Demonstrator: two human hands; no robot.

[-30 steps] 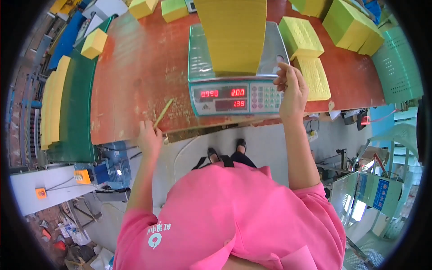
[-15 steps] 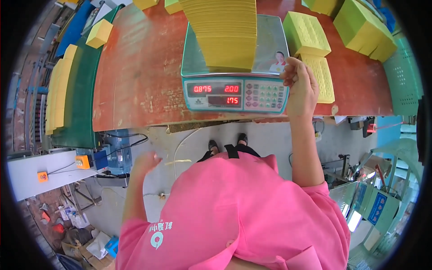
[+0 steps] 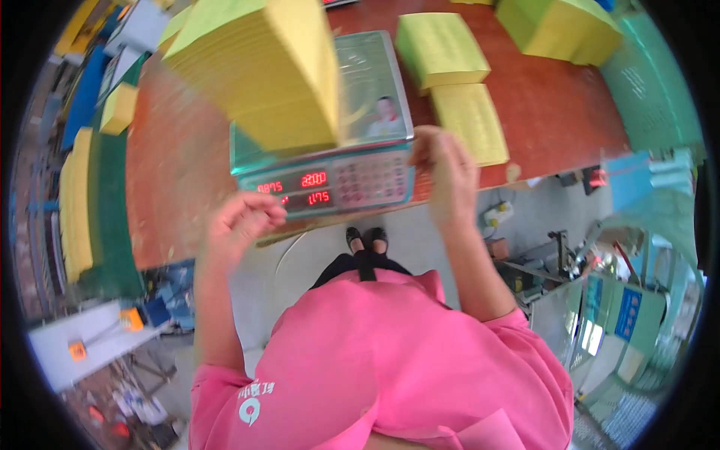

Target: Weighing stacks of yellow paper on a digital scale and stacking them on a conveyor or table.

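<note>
A digital bench scale (image 3: 375, 176) with red lit figures and a keypad sits near the table's front edge. On its metal plate stands a tall stack of yellow paper sheets (image 3: 292, 105), leaning out of the upper left of the picture. My left hand (image 3: 247, 217), fingers loosely bent and holding nothing that shows, is in front of the scale's display. By the scale's right front corner is my right hand (image 3: 450, 172), slightly blurred, its fingers half curled with nothing visible in them. Neither hand touches the stack.
Two yellow blocks, a farther one (image 3: 442, 49) and a nearer one (image 3: 471, 124), lie right of the scale on the red table (image 3: 180, 195). A larger yellow stack (image 3: 559, 34) stands at the far right. More yellow stacks (image 3: 77, 202) line a green surface at left.
My left hand has come up from beside my body to the scale's front. My right hand stays by the scale's corner. The view has shifted, so the scale appears farther left and tilted.
</note>
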